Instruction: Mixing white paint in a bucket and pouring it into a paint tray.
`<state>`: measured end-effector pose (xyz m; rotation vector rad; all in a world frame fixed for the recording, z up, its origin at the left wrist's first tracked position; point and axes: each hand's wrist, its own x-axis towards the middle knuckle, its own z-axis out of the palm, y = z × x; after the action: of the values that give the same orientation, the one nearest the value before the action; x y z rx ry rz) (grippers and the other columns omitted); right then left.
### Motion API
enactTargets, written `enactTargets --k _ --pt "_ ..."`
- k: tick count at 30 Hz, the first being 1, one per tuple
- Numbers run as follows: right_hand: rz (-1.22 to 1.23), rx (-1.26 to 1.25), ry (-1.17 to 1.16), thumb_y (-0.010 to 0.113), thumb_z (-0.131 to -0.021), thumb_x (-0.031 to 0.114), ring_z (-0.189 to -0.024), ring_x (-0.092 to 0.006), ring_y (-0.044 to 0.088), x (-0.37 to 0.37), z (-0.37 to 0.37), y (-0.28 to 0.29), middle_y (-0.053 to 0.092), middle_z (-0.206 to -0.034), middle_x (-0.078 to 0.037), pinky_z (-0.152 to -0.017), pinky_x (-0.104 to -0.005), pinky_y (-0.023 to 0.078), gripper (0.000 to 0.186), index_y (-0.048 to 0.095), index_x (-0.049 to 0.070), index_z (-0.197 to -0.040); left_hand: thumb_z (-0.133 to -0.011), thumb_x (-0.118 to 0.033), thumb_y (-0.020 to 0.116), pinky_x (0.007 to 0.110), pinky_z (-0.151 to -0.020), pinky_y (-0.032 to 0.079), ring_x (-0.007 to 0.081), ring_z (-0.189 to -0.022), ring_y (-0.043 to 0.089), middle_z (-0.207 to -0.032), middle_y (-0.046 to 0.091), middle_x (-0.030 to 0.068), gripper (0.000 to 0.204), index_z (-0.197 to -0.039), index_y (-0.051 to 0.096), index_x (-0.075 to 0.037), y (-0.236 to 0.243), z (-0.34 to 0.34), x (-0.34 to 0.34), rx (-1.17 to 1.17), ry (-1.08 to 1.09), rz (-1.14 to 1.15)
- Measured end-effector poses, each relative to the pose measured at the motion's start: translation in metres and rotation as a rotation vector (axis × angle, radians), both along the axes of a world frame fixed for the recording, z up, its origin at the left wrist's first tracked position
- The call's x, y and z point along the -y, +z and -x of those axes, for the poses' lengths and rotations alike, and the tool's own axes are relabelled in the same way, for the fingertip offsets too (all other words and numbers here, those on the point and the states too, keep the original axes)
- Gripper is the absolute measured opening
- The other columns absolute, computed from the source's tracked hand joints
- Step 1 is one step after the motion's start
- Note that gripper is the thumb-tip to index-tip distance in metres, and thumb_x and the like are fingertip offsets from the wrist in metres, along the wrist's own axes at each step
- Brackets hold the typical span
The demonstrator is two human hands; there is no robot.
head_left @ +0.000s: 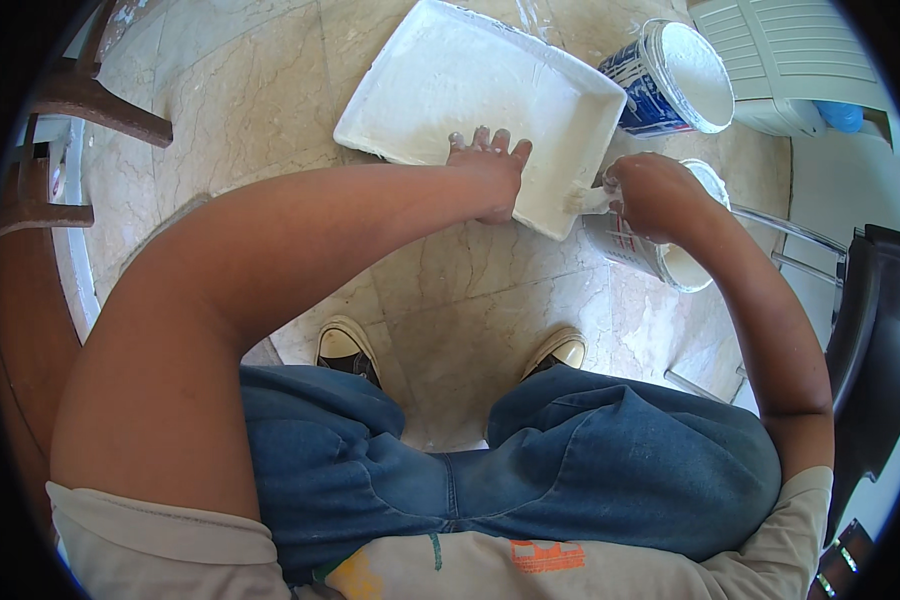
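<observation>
A wide white paint tray, coated with white paint inside, lies on the floor ahead of me. Over its near rim hooks my left hand, with paint-smeared fingers spread on the inside and the thumb hidden; it holds the tray by that rim. My right hand is closed round a short paintbrush thick with white paint, at the tray's near right corner. Partly beneath that hand stands a white paint bucket with paint on its rim; the hand and wrist hide much of its opening.
A blue and white paint bucket, streaked with paint, stands beyond the tray's right side. Dark wooden furniture legs are at the left. A black chair with metal bars is at the right, and pale plastic furniture at the far right.
</observation>
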<state>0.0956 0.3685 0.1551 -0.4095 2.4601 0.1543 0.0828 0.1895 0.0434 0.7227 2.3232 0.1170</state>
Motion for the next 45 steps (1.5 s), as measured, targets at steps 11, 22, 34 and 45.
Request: enactTargets --k 11,22,34,45 --pt "0.010 0.010 -0.008 0.063 -0.075 0.004 -0.085 -0.0344 0.064 -0.011 0.005 0.025 0.066 -0.089 -0.019 -0.077 -0.0417 0.051 0.012 0.067 0.000 -0.086 -0.078 -0.032 0.072 0.059 -0.107 0.024 0.0412 -0.138 0.021 -0.147 0.024 0.0186 0.094 -0.147 0.013 -0.008 -0.004 0.001 -0.004 0.007 0.015 0.010" --pt "0.068 -0.432 0.370 0.053 -0.082 0.007 -0.076 -0.0297 0.066 -0.038 -0.009 -0.026 0.064 -0.085 -0.016 -0.064 -0.0395 0.052 0.017 0.067 0.003 -0.092 -0.078 -0.035 0.072 0.058 -0.108 0.024 0.0407 -0.139 0.019 -0.149 0.020 0.0183 0.097 -0.148 0.010 -0.008 0.000 0.002 -0.007 0.022 0.023 0.030" --pt "-0.045 -0.358 0.278 0.056 -0.073 0.003 -0.079 -0.0313 0.066 -0.031 -0.014 -0.012 0.065 -0.085 -0.018 -0.071 -0.0407 0.053 0.012 0.068 0.002 -0.076 -0.078 -0.036 0.072 0.059 -0.107 0.024 0.0400 -0.139 0.019 -0.149 0.020 0.0180 0.099 -0.148 0.008 -0.008 0.005 0.004 -0.006 0.054 0.047 0.078" --pt "-0.060 -0.456 0.299 0.057 -0.076 0.002 -0.078 -0.0309 0.066 -0.029 -0.003 0.020 0.065 -0.085 -0.017 -0.071 -0.0417 0.052 0.011 0.069 0.001 -0.076 -0.078 -0.035 0.072 0.059 -0.107 0.025 0.0405 -0.139 0.019 -0.149 0.021 0.0186 0.097 -0.147 0.010 -0.007 0.007 0.005 -0.005 0.089 0.043 0.080"
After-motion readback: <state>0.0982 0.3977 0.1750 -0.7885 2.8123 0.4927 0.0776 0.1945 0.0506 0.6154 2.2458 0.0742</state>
